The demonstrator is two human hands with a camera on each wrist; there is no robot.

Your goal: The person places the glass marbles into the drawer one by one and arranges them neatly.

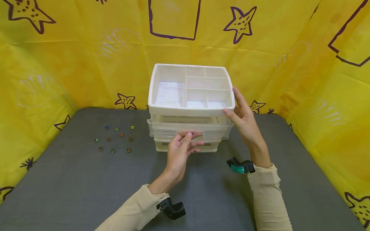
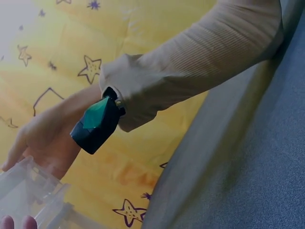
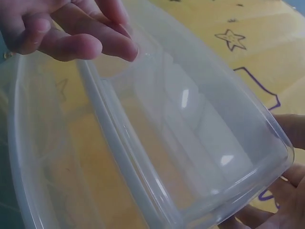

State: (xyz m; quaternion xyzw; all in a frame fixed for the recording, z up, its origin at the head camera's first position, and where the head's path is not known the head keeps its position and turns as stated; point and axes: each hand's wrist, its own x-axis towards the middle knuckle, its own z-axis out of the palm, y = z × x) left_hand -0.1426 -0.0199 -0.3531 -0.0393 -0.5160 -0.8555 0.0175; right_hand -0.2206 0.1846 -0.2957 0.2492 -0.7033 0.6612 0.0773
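A white desktop organizer has a divided top tray and two drawers below. Its middle, clear drawer juts forward of the body. My left hand is at this drawer's front notch, thumb before the lip and index finger along it, the other fingers spread below. In the right wrist view the left fingers meet the clear edge. My right hand grips the organizer's right side, thumb at the front corner of the top tray and fingers along the side wall. The lower drawer sits in place.
Several small round glass pieces in blue, green, yellow, red and brown lie in loose rows on the grey table, left of the organizer. A yellow patterned cloth hangs behind and at both sides. Black wrist cameras are strapped over the sleeves.
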